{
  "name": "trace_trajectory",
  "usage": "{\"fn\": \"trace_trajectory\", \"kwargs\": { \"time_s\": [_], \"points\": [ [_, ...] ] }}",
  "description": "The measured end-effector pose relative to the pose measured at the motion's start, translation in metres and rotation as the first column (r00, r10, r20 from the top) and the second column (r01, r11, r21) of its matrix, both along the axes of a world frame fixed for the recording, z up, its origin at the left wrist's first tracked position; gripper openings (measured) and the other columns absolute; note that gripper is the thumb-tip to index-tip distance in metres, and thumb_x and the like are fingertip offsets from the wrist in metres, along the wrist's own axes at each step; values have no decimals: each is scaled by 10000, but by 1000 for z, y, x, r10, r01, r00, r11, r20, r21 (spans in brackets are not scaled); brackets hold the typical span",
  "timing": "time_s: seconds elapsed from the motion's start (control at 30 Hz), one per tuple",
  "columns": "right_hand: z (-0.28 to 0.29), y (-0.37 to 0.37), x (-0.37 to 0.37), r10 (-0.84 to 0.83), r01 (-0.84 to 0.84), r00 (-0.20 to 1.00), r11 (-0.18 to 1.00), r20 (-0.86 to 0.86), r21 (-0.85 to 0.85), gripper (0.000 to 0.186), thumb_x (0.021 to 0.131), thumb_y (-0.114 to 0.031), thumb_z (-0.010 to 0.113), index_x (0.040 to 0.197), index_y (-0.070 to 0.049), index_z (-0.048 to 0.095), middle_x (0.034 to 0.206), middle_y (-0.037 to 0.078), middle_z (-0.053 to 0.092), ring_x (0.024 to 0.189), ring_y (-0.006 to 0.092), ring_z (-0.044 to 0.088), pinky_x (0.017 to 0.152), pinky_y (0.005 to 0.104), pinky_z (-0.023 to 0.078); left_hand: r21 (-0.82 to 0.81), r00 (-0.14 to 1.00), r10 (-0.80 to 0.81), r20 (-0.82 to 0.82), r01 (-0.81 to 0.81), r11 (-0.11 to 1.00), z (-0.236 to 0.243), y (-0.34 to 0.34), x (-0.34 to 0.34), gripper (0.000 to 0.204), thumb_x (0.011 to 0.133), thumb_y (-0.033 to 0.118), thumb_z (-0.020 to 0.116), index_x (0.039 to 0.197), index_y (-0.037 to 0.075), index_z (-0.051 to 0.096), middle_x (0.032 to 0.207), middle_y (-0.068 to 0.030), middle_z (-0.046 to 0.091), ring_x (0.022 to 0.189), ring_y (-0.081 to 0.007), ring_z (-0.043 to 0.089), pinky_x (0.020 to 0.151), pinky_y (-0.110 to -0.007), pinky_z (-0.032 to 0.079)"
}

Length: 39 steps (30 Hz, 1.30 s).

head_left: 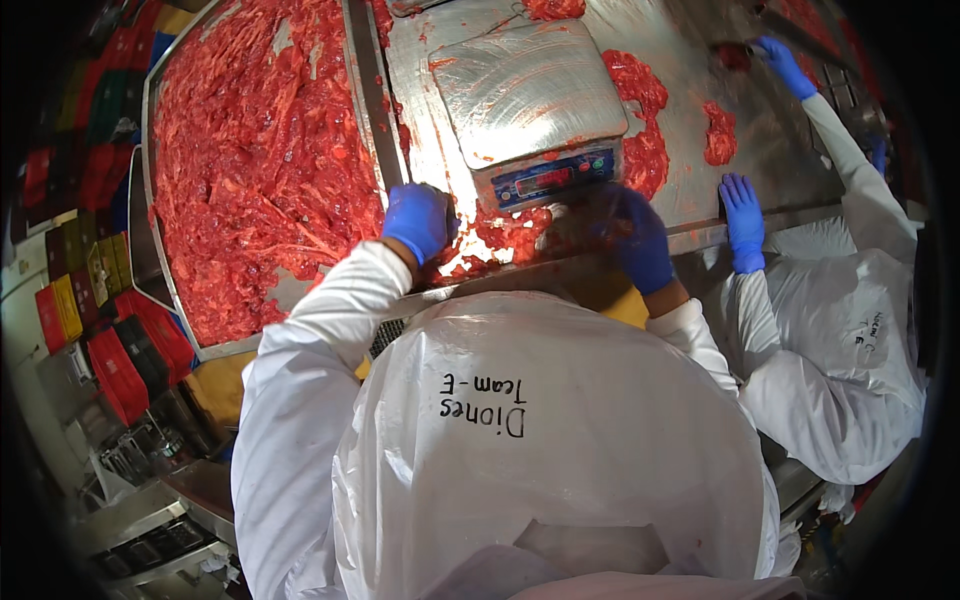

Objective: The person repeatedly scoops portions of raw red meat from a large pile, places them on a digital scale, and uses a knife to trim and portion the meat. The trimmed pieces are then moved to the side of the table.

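Note:
My left hand (417, 222), in a blue glove, is closed beside the right wall of a large metal tub. Its fingers curl away from view, and what they hold, if anything, is hidden. My right hand (645, 240), also blue-gloved, hovers at the table's near edge, just right of the scale; its fingers are smeared by motion. Between my hands, scraps of red meat (515, 235) lie in front of a bench scale (530, 95) with a smeared steel platform and a blue display panel. Red meat trimmings (260, 150) fill the tub to my left.
More meat pieces (640, 120) lie right of the scale, with a smaller piece (719, 133) farther right on the steel table (690, 185). A co-worker in white stands at the right, one gloved hand (742, 220) flat at the table edge. Red crates (120, 370) stand at the left.

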State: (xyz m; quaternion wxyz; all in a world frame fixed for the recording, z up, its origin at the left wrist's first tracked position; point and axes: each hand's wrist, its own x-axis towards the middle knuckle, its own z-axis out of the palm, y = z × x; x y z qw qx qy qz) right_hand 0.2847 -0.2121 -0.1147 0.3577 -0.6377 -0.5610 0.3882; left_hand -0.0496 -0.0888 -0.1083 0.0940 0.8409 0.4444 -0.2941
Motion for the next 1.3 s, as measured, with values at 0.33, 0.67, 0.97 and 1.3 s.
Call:
{"fn": "trace_trajectory", "kwargs": {
  "time_s": [0.33,0.67,0.97,1.3],
  "points": [
    [-24,17,-96,423,-555,769,814,-479,-171,659,873,-320,836,1400,-61,535,1250,131,674,1119,235,653,968,391,528,-469,776,453,439,-233,852,-10,-74,7,679,899,521,736,1325,5,612,1178,-250,664,1057,-376,685,965,-424,542],
    [-19,15,-87,205,-313,841,939,-501,-143,540,817,-296,880,1245,-55,657,1132,115,694,1083,239,653,917,398,541,-12,775,291,561,-343,939,-13,-27,-21,386,889,245,743,1210,46,663,1116,-224,638,1059,-413,649,938,-493,533],
    [12,21,-38,626,-498,749,749,220,-436,512,804,-470,833,1108,-76,715,1015,106,731,963,294,693,834,407,549,-395,799,440,410,-279,875,-6,-73,5,460,900,421,733,1117,23,654,1081,-214,669,1020,-376,674,903,-455,546],
    [-16,18,-76,411,-414,906,910,-100,-15,773,810,-422,858,1392,-6,566,1228,190,674,997,294,685,893,388,546,92,847,153,509,-230,969,-11,-14,-13,311,909,312,686,1061,42,664,1025,-192,659,978,-389,674,838,-498,544]
  ]
}}
